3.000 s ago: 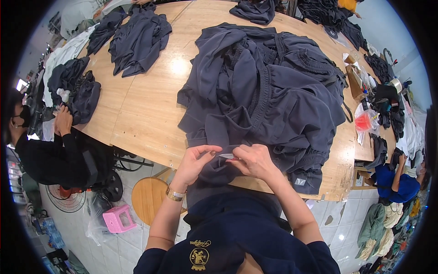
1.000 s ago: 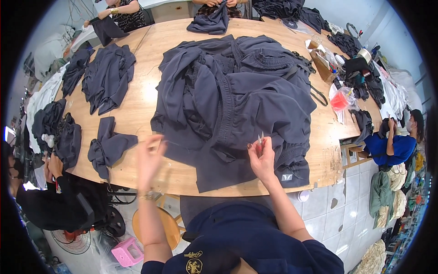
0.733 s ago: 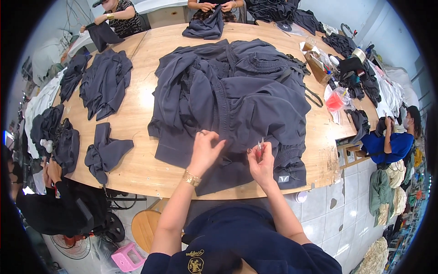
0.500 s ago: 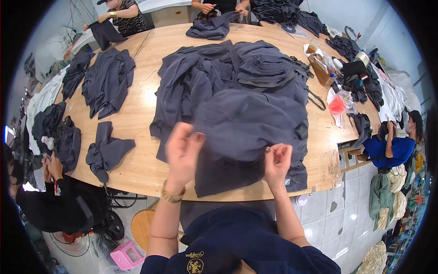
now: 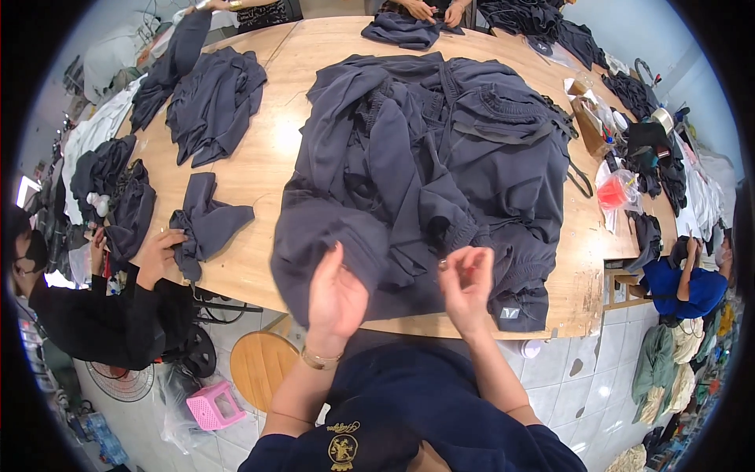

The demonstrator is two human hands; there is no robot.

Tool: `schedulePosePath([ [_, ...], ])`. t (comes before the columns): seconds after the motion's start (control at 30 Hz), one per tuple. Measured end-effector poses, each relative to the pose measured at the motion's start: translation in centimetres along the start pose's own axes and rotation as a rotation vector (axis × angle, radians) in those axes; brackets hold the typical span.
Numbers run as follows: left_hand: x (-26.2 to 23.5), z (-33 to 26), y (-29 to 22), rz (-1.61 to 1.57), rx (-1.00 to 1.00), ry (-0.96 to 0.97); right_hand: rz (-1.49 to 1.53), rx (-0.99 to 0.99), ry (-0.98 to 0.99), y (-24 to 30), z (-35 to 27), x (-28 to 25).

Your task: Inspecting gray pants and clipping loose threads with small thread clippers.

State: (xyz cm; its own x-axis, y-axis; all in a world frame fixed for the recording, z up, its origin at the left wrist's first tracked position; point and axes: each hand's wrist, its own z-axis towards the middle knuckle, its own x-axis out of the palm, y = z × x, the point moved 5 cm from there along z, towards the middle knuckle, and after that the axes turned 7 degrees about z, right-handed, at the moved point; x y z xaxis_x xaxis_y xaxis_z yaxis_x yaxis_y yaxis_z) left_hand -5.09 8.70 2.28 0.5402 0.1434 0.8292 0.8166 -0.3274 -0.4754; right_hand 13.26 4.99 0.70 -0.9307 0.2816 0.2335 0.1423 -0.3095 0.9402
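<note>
In front of me lies a large heap of dark grey garments with gathered elastic edges. My left hand rests against a blurred loose grey garment at the heap's near left corner. Its fingers are stretched, and the palm shows. Over the heap's near edge, my right hand is closed in a pinch, with thumb and fingertips together. What it pinches, if anything, is too small to make out. A gathered elastic cuff lies just beyond it.
Smaller grey garments lie left on the wooden table, where a co-worker's hand touches one. A cardboard box and a red-filled plastic bag stand right. A round stool is below the table's near edge. Other people work around.
The loose garment has swung from the heap's middle to its near left, uncovering the folds beneath. My left hand has turned its palm into view. The left co-worker has reached to a small garment.
</note>
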Motion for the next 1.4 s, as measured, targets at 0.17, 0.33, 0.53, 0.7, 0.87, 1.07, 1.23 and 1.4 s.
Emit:
schedulePosePath([
  [0.17,-3.9,-0.7,3.3,-0.005,-0.097,-0.004,-0.160,0.150,0.249,0.3,-0.7,3.9],
  [0.33,-3.4,-1.8,4.1,-0.042,-0.141,0.058,-0.299,0.084,0.339,-1.2,-0.9,5.4],
  [0.53,-4.7,-2.4,5.4,0.058,-0.173,0.044,-0.453,-0.149,0.481,-1.1,-0.6,6.4],
  [0.7,-5.7,-2.2,5.4,0.126,-0.236,-0.038,-0.392,-0.092,0.446,-1.6,-0.9,5.9],
  [0.87,-5.0,-1.6,4.0,0.061,-0.175,-0.013,0.053,0.231,0.441,-1.6,-1.0,4.4],
  [1.07,-3.6,-1.9,2.6,0.059,-0.168,0.009,0.413,0.585,0.540,0.6,-1.0,3.2],
  [1.23,-3.4,-2.3,2.8,0.106,-0.130,-0.009,-0.006,0.380,0.423,-0.7,-0.3,2.8],
  [1.4,-3.5,-2.3,2.3,0.107,-0.055,-0.062,-0.680,-0.173,0.415,0.3,-0.8,4.1],
])
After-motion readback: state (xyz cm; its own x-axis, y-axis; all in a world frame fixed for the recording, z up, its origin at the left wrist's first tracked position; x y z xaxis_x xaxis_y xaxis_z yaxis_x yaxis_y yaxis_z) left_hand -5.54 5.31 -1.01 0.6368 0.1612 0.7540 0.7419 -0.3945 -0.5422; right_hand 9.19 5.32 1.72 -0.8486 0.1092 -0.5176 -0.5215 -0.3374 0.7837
